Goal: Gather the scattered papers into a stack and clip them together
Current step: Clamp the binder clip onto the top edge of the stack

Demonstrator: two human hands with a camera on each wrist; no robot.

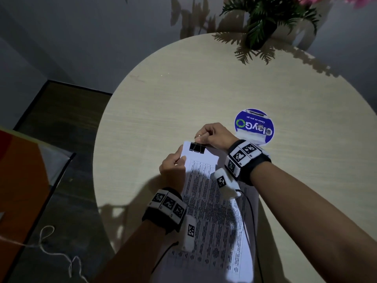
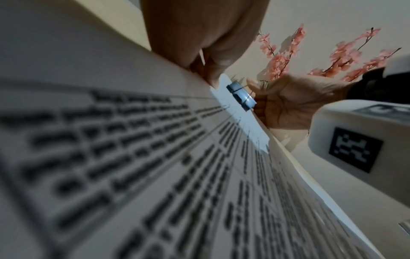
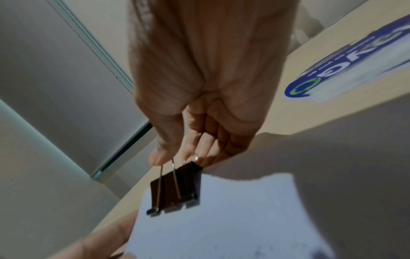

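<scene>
A stack of printed papers [image 1: 214, 211] lies on the round table, its far end lifted a little. A black binder clip [image 1: 196, 148] sits on the stack's far edge, near the left corner. My right hand [image 1: 212, 134] pinches the clip's wire handles [image 3: 167, 172] just beyond that edge; the clip [image 3: 175, 191] bites the white sheet [image 3: 221, 219]. My left hand [image 1: 174, 166] pinches the stack's left edge just below the clip, thumb on top. In the left wrist view the papers [image 2: 155, 175] fill the frame, with the clip [image 2: 241, 97] at their far end.
The round beige table [image 1: 163, 103] ends close on the left, with dark floor beyond. A blue round sticker [image 1: 254, 125] lies just right of my right hand. A plant pot [image 1: 263, 27] with green leaves stands at the far edge. Cables trail from both wrists.
</scene>
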